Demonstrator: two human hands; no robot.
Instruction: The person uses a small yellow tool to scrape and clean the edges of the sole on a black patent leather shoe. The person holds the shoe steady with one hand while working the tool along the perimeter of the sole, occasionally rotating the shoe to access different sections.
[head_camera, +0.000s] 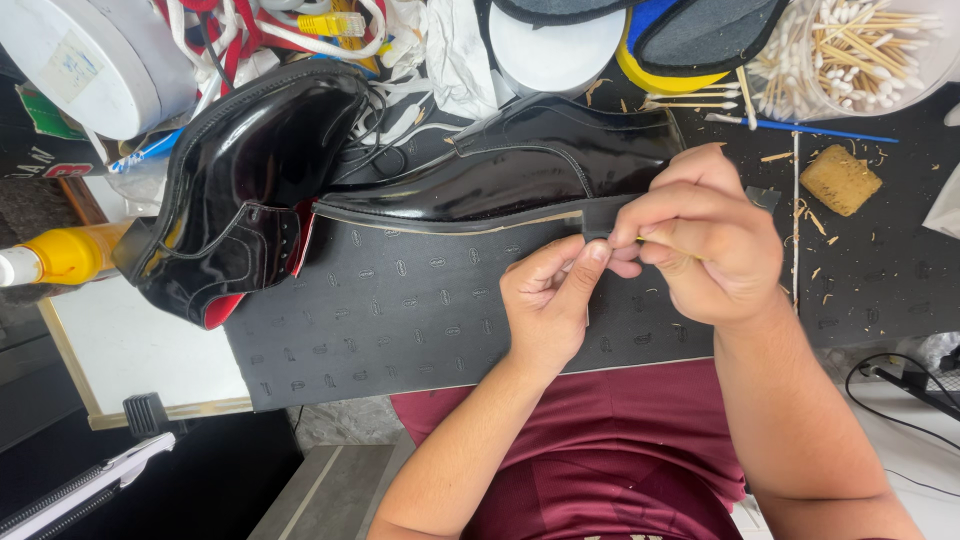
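While a dark patterned mat (420, 330) covered the bench, two glossy black dress shoes lay on it: the left shoe (240, 190) showed a red lining, and the right shoe (520, 165) lay on its side with its sole edge toward the person. Judging by the pale line along that edge, the work at the heel looked only partly done, with the heel end still being handled. The right hand (700, 240) was closed around a thin wooden stick (668, 247), its tip at the heel. The left hand (550, 300) pinched the sole edge just beside it. Both hands hid the heel itself, so the stick's tip could not be made out. A jar of cotton swabs (850, 45) was cut off at the top.
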